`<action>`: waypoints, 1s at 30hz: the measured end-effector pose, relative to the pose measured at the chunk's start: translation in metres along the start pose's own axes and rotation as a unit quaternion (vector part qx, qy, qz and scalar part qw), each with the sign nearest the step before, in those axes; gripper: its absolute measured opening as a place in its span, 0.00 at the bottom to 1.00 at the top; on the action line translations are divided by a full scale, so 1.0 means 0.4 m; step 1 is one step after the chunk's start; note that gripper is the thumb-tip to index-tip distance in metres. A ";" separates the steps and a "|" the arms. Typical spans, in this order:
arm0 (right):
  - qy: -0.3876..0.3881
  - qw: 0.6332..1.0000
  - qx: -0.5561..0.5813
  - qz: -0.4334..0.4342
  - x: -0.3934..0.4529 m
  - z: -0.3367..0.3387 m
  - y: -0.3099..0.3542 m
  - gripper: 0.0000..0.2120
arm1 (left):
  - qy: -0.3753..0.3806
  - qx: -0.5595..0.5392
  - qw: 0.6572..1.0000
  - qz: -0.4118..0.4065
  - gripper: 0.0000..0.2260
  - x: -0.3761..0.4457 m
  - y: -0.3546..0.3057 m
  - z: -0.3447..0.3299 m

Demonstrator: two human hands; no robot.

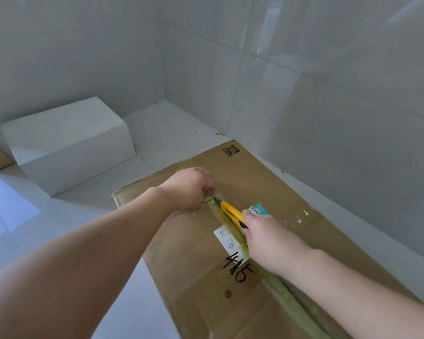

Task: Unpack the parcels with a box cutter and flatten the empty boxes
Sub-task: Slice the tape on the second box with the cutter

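right hand [267, 241] grips cutter [231, 212], blade pointing away along box [194, 265] tape seam [289, 297], left hand [189, 187] pinching tape just ahead of the tip

Your brown cardboard parcel [242, 241] lay flat on the white floor, top up, yellowish tape down the centre seam, white label and "415" in black marker on it. Your yellow box cutter [231, 213] was angled along that seam, blade tip at the tape. A white box [69, 143] sat closed near the corner.
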State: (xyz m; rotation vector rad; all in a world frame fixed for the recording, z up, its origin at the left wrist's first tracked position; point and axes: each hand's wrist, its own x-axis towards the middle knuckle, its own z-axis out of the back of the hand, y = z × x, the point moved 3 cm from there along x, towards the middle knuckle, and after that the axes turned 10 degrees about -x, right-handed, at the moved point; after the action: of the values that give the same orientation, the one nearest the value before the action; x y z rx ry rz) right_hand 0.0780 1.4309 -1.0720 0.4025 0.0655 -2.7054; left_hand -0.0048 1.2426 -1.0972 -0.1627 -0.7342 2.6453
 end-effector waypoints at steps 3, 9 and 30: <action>0.011 1.000 0.012 -0.013 -0.014 -0.001 -0.011 0.16 | -0.002 -0.002 1.000 -0.006 0.19 -0.005 -0.002 -0.002; 0.003 1.000 0.005 -0.012 -0.050 -0.020 -0.031 0.23 | 0.024 0.006 1.000 -0.006 0.17 -0.007 -0.039 -0.012; 0.006 0.999 0.034 -0.024 -0.130 -0.053 -0.059 0.26 | 0.064 0.001 0.997 -0.039 0.16 -0.034 -0.121 -0.058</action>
State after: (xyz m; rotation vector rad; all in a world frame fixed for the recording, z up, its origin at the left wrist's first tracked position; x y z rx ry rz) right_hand 0.1200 1.4748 -1.0775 0.4438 -0.0127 -2.7578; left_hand 0.0290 1.2863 -1.0919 -0.2944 -0.6811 2.5351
